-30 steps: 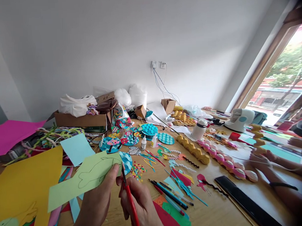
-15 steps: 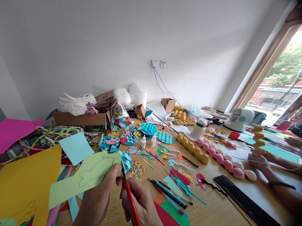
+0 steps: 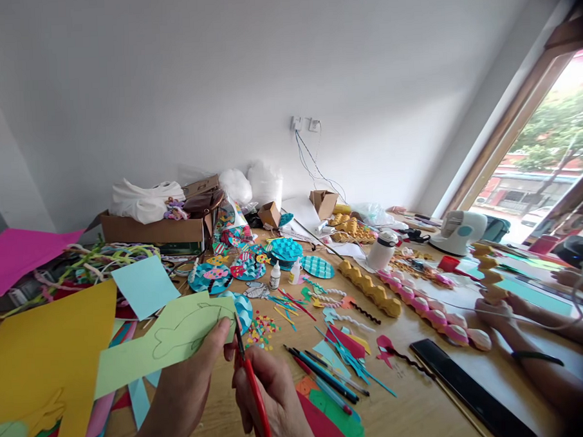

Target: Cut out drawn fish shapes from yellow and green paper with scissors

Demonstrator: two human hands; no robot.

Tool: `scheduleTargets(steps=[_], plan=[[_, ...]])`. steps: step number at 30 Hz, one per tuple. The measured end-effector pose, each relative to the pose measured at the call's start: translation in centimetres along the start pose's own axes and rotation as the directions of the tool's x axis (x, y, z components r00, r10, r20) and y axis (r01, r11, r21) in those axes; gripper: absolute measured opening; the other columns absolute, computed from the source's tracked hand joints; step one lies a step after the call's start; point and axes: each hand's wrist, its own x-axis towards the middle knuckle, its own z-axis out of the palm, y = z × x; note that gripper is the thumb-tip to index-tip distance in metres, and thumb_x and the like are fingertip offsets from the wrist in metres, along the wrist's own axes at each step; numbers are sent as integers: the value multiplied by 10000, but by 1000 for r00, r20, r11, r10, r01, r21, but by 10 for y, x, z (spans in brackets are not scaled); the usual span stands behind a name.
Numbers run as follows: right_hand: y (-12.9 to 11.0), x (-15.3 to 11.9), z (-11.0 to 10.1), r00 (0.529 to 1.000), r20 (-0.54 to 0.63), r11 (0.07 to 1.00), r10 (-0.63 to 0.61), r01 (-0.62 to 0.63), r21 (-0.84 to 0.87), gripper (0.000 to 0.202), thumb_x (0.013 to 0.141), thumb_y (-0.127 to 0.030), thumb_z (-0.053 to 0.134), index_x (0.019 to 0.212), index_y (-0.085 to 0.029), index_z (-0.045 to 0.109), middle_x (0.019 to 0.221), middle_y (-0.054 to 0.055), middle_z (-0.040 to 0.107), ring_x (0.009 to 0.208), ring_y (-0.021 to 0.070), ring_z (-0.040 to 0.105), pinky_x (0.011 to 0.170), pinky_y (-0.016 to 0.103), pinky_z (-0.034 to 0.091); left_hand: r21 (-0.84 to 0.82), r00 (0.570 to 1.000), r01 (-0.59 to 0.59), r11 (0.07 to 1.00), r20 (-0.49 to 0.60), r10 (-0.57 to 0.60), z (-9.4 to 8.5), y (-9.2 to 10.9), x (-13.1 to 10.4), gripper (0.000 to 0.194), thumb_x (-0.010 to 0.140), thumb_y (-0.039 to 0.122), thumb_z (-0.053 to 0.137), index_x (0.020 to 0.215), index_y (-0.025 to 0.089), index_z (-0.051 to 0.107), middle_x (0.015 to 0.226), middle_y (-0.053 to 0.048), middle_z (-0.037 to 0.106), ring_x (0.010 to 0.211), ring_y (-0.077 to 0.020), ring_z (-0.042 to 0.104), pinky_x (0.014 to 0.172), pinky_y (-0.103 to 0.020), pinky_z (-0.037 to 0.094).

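Observation:
My left hand pinches a sheet of light green paper between thumb and fingers. A fish-like outline is drawn on the paper in dark line. My right hand is wrapped round the red handles of a pair of scissors. The scissors' dark blades sit at the paper's right edge, close to my left thumb; how far they are apart I cannot make out. Below my right hand lie pens and pieces of red paper and green paper.
Yellow paper and pipe cleaners lie at left. Glue bottles, blue decorated discs and a long yellow egg-carton strip spread across the middle. A black phone-like slab lies near another person's hand at right.
The view has shifted very slightly, so the table things sit a little further left. My hands, the paper and the scissors keep nearly the same pose.

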Motion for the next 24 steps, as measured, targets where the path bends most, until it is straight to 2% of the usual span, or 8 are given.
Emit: scheduleTargets(steps=[6,14,19,24], plan=[[2,0,-3,1000,23,1000,17,-17,1,596,788,-772,465,591,-214,393,457,-75,321,415,71,262,368,185,218,-29,996,31,999,84,-28,0,0,1,301,730,297,512,434,258,470,456,49,521,477,-155,536,537,-253,476],[4,-3,-7,998,61,999,15,-18,49,572,802,-733,503,601,-203,422,453,-77,340,373,57,287,347,171,226,-203,980,133,970,170,-99,0,-11,0,266,763,340,542,519,238,512,536,44,530,535,-157,514,533,-258,456],[8,-4,-9,997,72,996,16,-23,91,556,809,-712,523,615,-200,431,469,-81,338,367,51,281,333,158,238,-182,974,128,975,210,-89,-1,-16,-1,289,786,359,534,527,231,530,549,36,547,549,-158,521,554,-263,451],[11,-4,-9,995,99,990,15,-29,140,556,803,-720,526,648,-190,461,459,-86,363,349,43,295,329,149,242,-125,966,164,978,222,-134,-1,-7,-1,295,771,386,499,512,245,497,535,33,523,545,-170,509,553,-280,436]])
